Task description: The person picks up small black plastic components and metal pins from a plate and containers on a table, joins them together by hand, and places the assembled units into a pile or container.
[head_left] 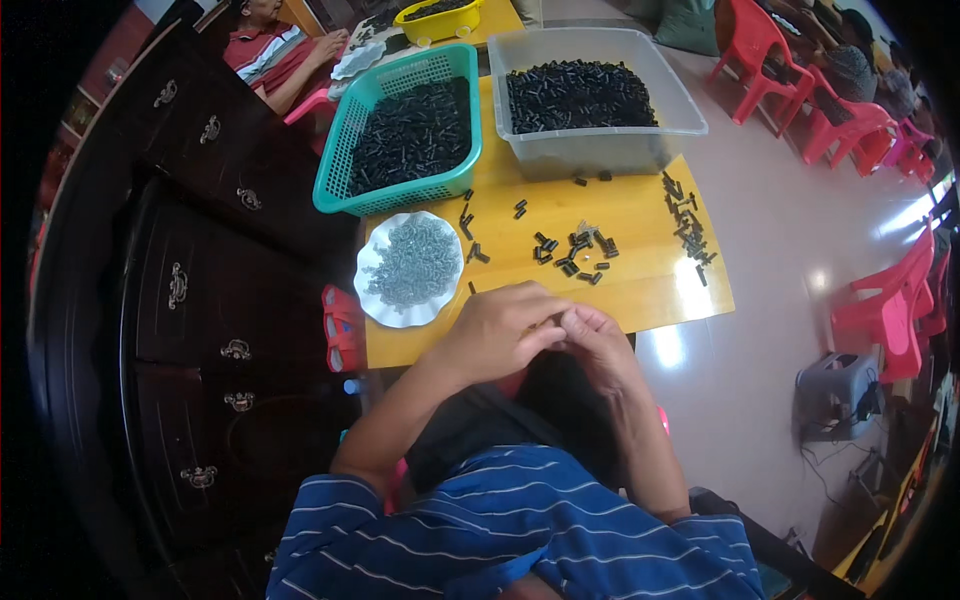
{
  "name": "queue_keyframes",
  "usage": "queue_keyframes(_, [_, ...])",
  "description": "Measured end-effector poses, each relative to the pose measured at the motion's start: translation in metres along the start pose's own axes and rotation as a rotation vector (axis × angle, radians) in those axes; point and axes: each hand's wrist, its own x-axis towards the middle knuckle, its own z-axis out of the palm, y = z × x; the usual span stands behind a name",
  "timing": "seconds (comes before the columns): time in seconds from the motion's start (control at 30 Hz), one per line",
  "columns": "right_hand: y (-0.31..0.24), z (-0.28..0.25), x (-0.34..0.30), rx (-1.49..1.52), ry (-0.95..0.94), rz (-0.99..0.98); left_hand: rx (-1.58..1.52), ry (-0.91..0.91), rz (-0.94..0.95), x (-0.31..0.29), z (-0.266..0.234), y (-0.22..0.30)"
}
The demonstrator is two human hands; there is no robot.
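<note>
My left hand point(503, 328) and my right hand point(598, 346) meet above the near edge of a yellow table, fingertips pinched together. What they hold between them is hidden or too small to name. Just beyond the fingers lies a loose cluster of short black tubes point(568, 266). Left of my left hand, a white scalloped plate point(386, 316) bears a heap of small clear pieces point(415, 258). A green basket point(328, 178) full of black tubes stands behind the plate. To its right is a translucent plastic bin point(600, 155), also holding many black tubes.
More black tubes point(690, 230) lie along the right edge of the yellow table point(660, 300). A dark wooden cabinet point(240, 300) rises close on the left. Across the table's far end sits another person point(275, 50) near a yellow basin point(440, 24). Red chairs point(760, 60) stand at right.
</note>
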Motion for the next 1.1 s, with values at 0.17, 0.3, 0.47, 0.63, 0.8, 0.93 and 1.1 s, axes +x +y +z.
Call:
queue_keyframes(0.17, [-0.001, 0.005, -0.001, -0.059, -0.140, 0.061, -0.156, 0.017, -0.019, -0.002, -0.018, -0.012])
queue_keyframes(0.3, [-0.007, 0.006, -0.001, -0.067, -0.103, 0.065, 0.286, 0.329, -0.140, 0.028, -0.055, -0.061])
queue_keyframes(0.47, [-0.007, 0.005, 0.001, -0.055, 0.046, 0.031, 0.691, 0.551, -0.046, 0.058, -0.092, -0.098])
queue_keyframes(0.63, [-0.008, 0.005, 0.001, -0.035, 0.060, 0.029, 0.340, 0.310, -0.060, 0.052, -0.030, -0.082])
queue_keyframes(0.8, [-0.007, 0.003, 0.001, -0.031, 0.048, 0.017, 0.307, 0.125, 0.053, 0.050, 0.028, -0.075])
queue_keyframes(0.93, [-0.008, 0.002, 0.002, -0.025, 0.050, 0.016, 0.340, 0.100, -0.005, 0.052, 0.046, -0.074])
queue_keyframes(1.1, [-0.009, 0.003, 0.001, -0.044, 0.048, 0.018, 0.391, 0.085, -0.028, 0.055, 0.054, -0.076])
